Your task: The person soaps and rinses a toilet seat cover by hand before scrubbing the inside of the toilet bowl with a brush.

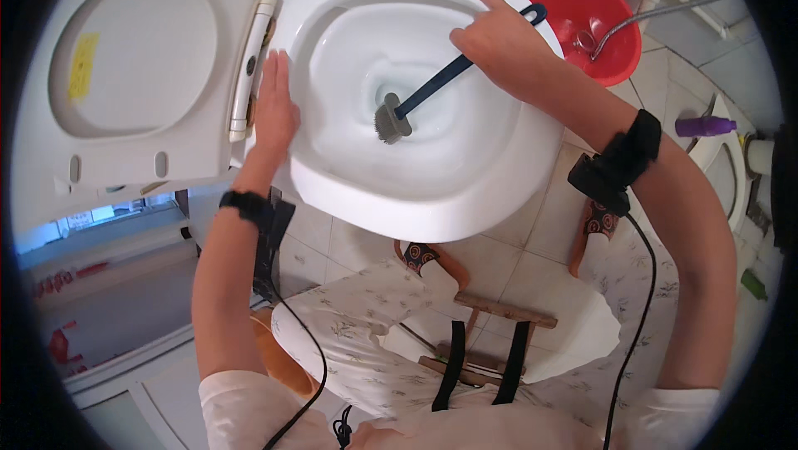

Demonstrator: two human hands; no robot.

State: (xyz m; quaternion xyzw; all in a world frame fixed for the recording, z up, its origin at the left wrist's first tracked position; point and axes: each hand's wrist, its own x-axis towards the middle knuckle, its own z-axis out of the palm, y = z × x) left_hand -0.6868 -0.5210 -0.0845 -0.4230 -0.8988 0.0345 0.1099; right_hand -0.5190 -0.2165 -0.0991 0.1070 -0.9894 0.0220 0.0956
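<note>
A white toilet bowl (499, 159) fills the upper middle of the head view. My right hand (507, 43) is wrapped round the dark blue handle of a toilet brush (440, 86), with the index finger stretched along the far rim side. The brush's grey bristled head is down in the bowl, over the drain hole. My left hand (277, 105) lies flat on the bowl's left rim, fingers straight and together, beside the white hinge bar (251, 68). Left of it, the toilet seat and lid (204, 130) are swung away from the bowl, with a yellow label on the lid.
Behind my right hand, a red basin (619, 68) holds the end of a metal hose (657, 12). A purple bottle (705, 126) and a green one (754, 284) lie at the right. Below is a wooden folding stool (507, 309) with black straps. Cables hang from both wrist bands.
</note>
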